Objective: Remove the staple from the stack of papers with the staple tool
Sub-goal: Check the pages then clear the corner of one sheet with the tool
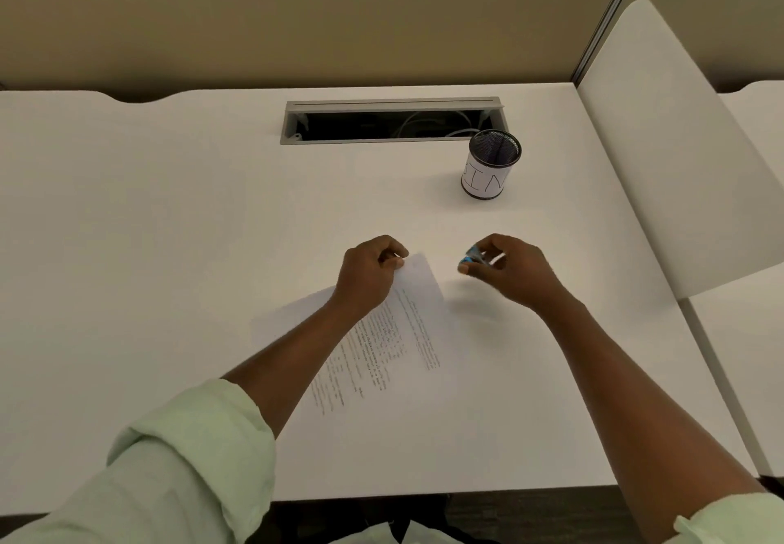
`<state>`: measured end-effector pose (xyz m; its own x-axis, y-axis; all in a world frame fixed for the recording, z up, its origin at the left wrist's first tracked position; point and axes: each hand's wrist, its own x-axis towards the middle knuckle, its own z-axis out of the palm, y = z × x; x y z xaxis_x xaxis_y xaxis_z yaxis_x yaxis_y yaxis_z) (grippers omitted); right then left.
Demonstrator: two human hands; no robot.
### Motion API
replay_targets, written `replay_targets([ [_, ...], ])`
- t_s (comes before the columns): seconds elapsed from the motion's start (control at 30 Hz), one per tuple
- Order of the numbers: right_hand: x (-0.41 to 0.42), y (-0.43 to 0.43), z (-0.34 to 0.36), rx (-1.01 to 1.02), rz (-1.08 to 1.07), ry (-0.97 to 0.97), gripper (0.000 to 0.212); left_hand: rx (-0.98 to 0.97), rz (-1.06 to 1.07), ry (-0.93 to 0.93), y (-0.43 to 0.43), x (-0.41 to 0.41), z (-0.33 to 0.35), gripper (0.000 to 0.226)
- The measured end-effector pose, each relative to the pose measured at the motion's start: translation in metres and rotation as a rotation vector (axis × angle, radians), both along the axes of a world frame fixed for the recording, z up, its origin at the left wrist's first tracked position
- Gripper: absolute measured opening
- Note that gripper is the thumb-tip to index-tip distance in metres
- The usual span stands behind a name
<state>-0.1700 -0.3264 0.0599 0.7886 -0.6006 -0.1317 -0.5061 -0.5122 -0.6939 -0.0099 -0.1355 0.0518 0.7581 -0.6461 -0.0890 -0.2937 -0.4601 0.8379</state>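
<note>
At the papers' (407, 331) far corner, pinched by the left hand (367, 274), the right hand (515, 274) gripping the staple tool (471, 260) should enter flat.

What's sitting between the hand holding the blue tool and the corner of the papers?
Nothing: in the head view only bare white desk separates the right hand and its blue tool from the corner of the papers.

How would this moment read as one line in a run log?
left hand: pinches far corner of white printed paper stack | right hand: holds blue staple tool, apart from stack
</note>
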Motion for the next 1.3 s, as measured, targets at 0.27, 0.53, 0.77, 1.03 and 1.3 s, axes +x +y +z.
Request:
replay_targets([
  [0.27,-0.017,-0.035,-0.041,-0.167,-0.438,0.197,0.044,-0.012,0.425,0.259,0.016,0.023,-0.022,0.018],
  [0.53,-0.016,-0.052,-0.051,-0.266,-0.519,0.264,0.057,-0.062,0.698,0.379,0.028,0.038,-0.035,0.025],
  [0.77,-0.010,-0.044,-0.046,-0.287,-0.583,0.258,0.077,-0.053,0.625,0.235,0.044,0.048,-0.031,0.023],
  [1.03,-0.028,0.084,-0.065,-0.444,-0.053,0.040,0.081,0.250,-0.086,-0.460,0.131,-0.028,-0.065,0.070],
  [1.3,-0.018,0.153,-0.104,-0.448,0.232,0.197,0.093,0.443,-0.201,-0.560,0.169,-0.050,-0.102,0.089],
])
